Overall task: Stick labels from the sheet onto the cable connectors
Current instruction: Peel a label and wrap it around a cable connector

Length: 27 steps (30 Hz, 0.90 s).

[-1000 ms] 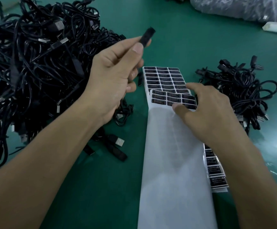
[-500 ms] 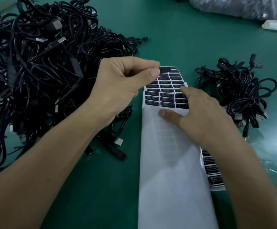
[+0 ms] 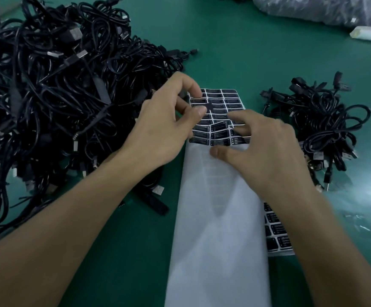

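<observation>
I am bringing the left hand down from the air to the far left part of the sheet, its thumb and forefinger pinching the connector just above the labels. The right hand is sliding farther, with its thumb pressing on the white backing and its fingers bending over the rows. I cannot tell if they are gripping a label. I judge that the peeling is beginning.
</observation>
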Each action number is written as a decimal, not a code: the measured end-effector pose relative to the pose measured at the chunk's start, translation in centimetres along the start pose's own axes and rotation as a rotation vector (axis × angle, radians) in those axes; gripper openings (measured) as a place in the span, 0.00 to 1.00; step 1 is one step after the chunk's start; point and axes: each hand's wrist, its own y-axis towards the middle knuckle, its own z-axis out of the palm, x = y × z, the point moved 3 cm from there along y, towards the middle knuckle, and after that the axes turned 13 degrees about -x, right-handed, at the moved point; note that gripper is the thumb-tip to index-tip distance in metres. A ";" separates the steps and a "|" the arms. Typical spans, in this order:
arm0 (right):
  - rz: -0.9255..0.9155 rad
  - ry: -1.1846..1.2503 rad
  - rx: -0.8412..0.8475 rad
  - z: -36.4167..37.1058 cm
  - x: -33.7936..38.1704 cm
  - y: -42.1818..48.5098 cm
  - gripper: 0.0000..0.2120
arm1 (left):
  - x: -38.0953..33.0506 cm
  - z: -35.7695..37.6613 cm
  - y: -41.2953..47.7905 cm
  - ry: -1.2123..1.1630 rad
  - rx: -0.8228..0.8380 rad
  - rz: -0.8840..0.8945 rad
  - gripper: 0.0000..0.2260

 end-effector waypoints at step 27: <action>0.522 0.828 -0.107 0.6 -0.8 0.5 0.16 | -0.2 0.4 -0.4 0.004 0.071 -0.047 0.12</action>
